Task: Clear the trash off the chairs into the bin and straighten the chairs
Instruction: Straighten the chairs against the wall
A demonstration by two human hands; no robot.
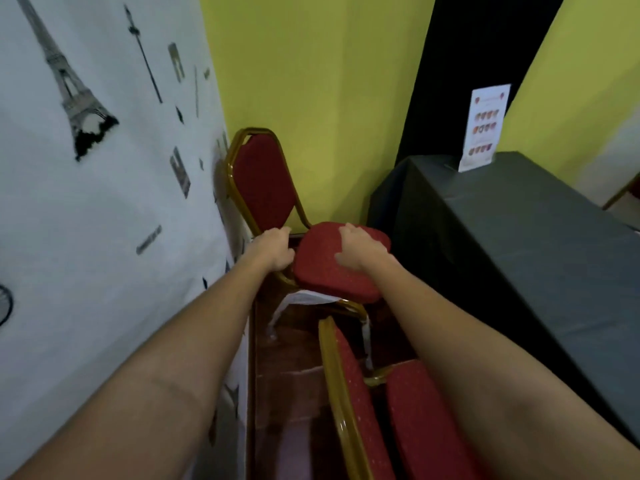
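A red banquet chair with a gold frame stands in the corner; its backrest [261,181] leans toward the left wall. Its red seat cushion [325,271] sits tilted on the frame. My left hand [273,249] grips the chair at the left rear edge of the seat. My right hand [358,247] lies on top of the cushion with fingers curled over its far edge. White material [304,299] hangs under the seat's front. A second red chair [398,410] stands nearer me, partly under my right forearm. No bin is in view.
A white wall covering with Eiffel Tower prints [86,202] runs along the left. A table under a dark cloth [519,244] stands at right with a printed card [483,126] on it. Yellow wall [322,98] behind. Dark wooden floor [291,368] shows between the chairs.
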